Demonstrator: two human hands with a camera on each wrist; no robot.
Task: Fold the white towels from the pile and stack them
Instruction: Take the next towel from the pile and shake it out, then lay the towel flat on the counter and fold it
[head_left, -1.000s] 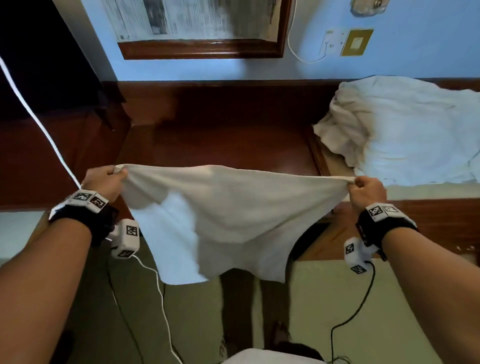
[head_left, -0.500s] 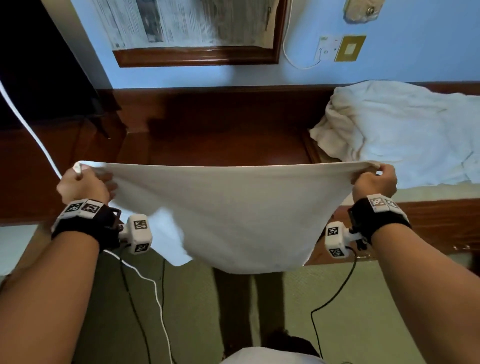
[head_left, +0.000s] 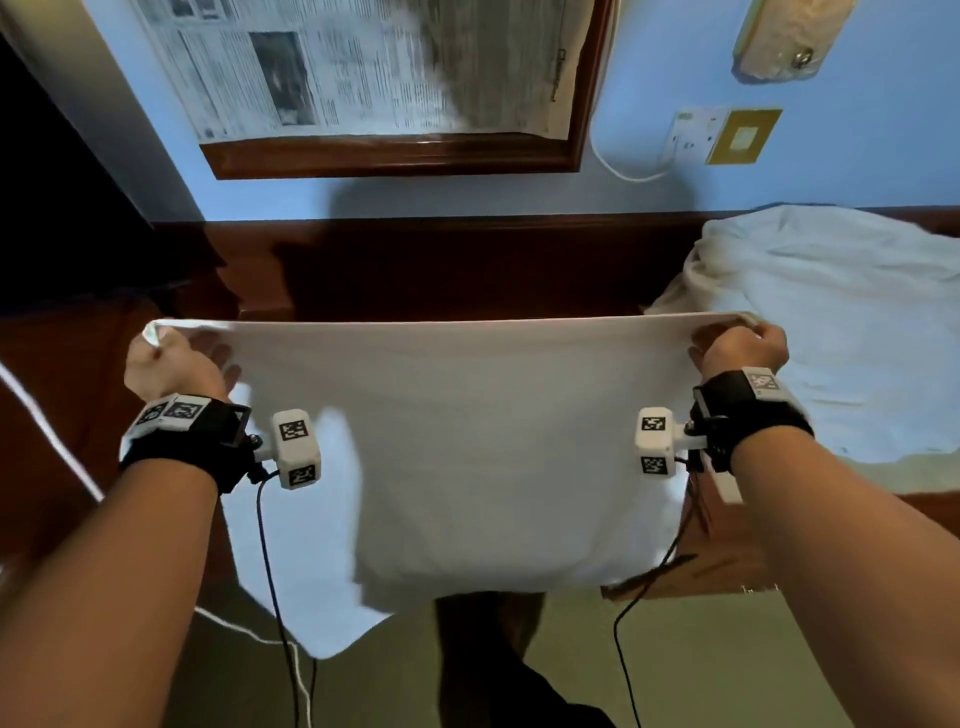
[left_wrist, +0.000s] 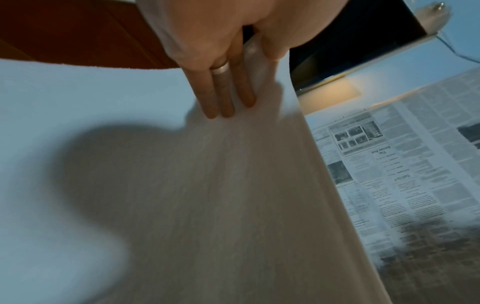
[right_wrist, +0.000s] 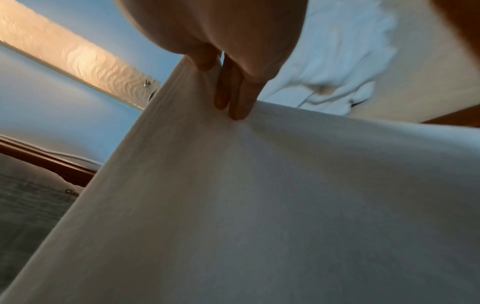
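Both hands were spread wide, well apart, each clamped on a top corner of one white towel (head_left: 467, 441): the left hand (head_left: 171, 364) pinched its corner with the thumb behind and three fingers (left_wrist: 223, 96) laid flat down the cloth's face, and the right hand (head_left: 743, 345) pinched the opposite corner in the same way, its fingers (right_wrist: 239, 98) pressed against the fabric. That towel hung in the air in front of the person, its top edge pulled taut and level, the body drooping toward the floor with the lower left part trailing lower than the rest. To do this step well, I judged, the top hem should be kept tight and level while the cloth settles, and the two corners then brought together squarely so the edges match — otherwise the uneven lower edge would carry into the fold. By count: one towel in hand, one rumpled pile (head_left: 831, 332) on the surface to the right — how many towels it held could not be told — and no folded stack in view.
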